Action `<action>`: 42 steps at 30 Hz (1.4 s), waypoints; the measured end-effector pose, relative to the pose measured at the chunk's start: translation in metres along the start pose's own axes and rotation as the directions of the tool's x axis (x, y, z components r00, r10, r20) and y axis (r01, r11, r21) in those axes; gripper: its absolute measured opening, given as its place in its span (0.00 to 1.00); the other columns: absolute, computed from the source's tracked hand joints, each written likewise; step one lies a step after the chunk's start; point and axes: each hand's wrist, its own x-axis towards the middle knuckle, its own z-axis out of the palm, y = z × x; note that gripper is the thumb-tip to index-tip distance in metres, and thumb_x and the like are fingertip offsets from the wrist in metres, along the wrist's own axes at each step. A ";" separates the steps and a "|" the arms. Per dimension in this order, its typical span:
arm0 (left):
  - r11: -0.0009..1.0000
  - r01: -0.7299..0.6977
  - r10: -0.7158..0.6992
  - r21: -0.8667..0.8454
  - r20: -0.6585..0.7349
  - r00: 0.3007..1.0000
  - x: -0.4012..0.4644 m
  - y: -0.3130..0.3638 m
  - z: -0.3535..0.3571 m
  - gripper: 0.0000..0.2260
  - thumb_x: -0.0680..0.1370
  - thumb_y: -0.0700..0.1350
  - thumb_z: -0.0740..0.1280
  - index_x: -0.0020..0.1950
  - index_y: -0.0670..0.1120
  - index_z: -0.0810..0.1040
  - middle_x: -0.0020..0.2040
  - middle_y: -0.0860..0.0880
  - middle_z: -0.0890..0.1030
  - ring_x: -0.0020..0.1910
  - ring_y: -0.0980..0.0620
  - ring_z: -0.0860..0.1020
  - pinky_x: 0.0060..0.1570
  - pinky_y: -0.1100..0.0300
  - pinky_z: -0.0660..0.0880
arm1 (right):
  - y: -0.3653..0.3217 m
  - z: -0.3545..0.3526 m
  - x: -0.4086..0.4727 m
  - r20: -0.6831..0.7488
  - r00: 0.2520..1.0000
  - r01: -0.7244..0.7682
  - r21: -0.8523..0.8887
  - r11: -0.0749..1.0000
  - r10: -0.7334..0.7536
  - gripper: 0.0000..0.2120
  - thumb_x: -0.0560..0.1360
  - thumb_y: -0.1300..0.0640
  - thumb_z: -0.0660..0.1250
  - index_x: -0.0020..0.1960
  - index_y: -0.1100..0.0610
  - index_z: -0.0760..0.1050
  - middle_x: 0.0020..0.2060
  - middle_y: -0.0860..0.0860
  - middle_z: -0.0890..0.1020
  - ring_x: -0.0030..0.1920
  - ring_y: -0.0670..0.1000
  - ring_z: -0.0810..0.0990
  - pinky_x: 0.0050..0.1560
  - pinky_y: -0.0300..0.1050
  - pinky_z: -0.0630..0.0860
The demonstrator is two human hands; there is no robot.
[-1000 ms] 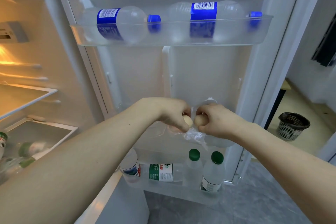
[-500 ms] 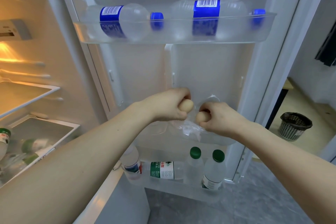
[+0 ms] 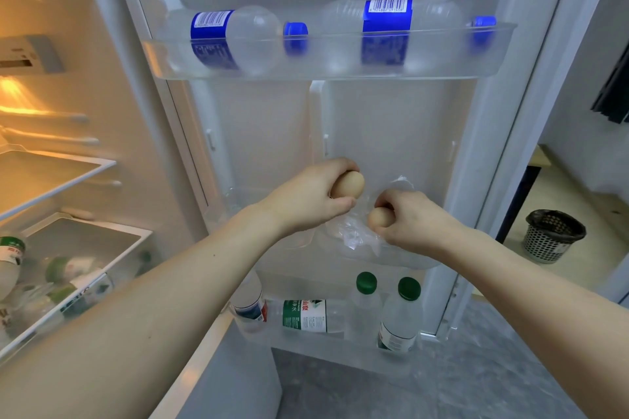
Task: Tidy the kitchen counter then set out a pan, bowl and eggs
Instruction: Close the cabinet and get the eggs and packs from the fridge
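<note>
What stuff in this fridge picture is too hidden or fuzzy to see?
Head view only:
- More eggs in the plastic bag: crinkled film and the right hand hide them.
- Bottles in the drawer: blurred.
- Bottle labels in the door: print too small.
- Pan and bowl: out of frame.

Both hands raised, left (image 3: pixel 306 201) and right (image 3: pixel 413 221), fingers curled.

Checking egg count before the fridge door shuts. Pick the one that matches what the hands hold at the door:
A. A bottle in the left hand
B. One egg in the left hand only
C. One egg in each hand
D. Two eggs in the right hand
C: the left hand grips one egg, and the right hand holds another egg above the clear plastic bag.
</note>
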 end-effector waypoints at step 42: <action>0.999 0.035 -0.034 0.001 -0.239 0.970 -0.019 0.003 0.020 0.17 0.80 0.46 0.64 0.67 0.46 0.67 0.61 0.48 0.74 0.60 0.46 0.71 0.63 0.51 0.65 | -0.011 -0.004 -0.012 -0.054 0.998 0.012 0.025 1.000 -0.011 0.04 0.72 0.53 0.59 0.42 0.52 0.71 0.38 0.48 0.78 0.39 0.51 0.77 0.39 0.46 0.77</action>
